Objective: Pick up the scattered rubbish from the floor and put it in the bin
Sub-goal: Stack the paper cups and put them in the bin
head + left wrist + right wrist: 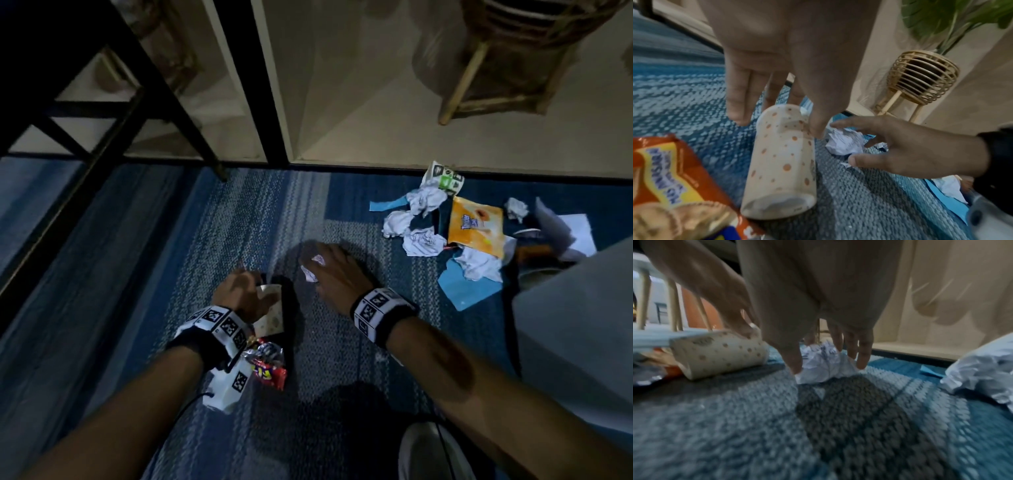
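A dotted paper cup (pixel 272 313) (pixel 781 162) lies on its side on the blue woven rug. My left hand (pixel 250 291) pinches it near the rim, thumb (pixel 816 129) on one side and fingers behind. Just right of it sits a small crumpled paper (pixel 311 269) (pixel 824 368). My right hand (pixel 322 270) is over it, with the thumb (pixel 795 366) and fingers (pixel 862 360) curled against its two sides. A red snack wrapper (pixel 270 368) (pixel 663 178) lies by my left wrist. No bin is clearly in view.
More rubbish lies at the right: an orange packet (pixel 476 222), crumpled papers (pixel 421 240), blue paper (pixel 466 287) and a printed cup (pixel 445 178). Black table legs (pixel 171 102) stand far left, a wicker plant stand (pixel 920 78) beyond the rug. A pale grey mass (pixel 575 325) fills the right edge.
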{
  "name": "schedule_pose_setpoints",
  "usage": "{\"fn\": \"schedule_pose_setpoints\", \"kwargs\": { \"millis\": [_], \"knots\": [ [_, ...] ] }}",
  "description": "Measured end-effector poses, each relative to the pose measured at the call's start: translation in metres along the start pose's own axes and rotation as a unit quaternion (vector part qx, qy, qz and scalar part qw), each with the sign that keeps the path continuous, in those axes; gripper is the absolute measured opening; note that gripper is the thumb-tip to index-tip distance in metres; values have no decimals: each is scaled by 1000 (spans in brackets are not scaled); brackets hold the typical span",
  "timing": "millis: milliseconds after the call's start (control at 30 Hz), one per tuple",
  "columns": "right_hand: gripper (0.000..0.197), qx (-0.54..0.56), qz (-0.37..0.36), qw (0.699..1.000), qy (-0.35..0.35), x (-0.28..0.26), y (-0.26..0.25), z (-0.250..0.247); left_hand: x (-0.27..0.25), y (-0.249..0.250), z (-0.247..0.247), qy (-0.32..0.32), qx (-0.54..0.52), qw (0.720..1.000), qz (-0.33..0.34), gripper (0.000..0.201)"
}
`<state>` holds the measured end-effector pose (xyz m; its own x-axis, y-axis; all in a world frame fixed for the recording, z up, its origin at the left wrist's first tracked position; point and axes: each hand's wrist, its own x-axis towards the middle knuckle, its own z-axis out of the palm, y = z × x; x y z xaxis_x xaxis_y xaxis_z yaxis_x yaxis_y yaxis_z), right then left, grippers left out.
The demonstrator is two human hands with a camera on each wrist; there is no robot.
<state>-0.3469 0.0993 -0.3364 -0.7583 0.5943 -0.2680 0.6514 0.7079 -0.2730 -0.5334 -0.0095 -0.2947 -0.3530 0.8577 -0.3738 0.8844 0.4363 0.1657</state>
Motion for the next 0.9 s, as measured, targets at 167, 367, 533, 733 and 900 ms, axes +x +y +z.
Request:
{"fn": "schedule_pose_setpoints", "kwargs": {
  "millis": [167,367,533,733,900],
  "knots": [
    [56,-19,17,1000,-13,0,4,-1,1,6,10,1,-1,1000,-12,47],
    [56,33,48,996,69,-22,9,-9,7,26,-1,2,-51,999,8,37],
    [58,154,89,972,155,-60,13,-37,4,60,-40,33,-120,990,71,33],
    [57,275,161,901,295,-135,20,-97,-17,117,-91,138,-172,946,238,54],
    [54,285,168,840,430,-212,24,-138,-42,189,-138,189,-206,896,345,63]
  ]
}}
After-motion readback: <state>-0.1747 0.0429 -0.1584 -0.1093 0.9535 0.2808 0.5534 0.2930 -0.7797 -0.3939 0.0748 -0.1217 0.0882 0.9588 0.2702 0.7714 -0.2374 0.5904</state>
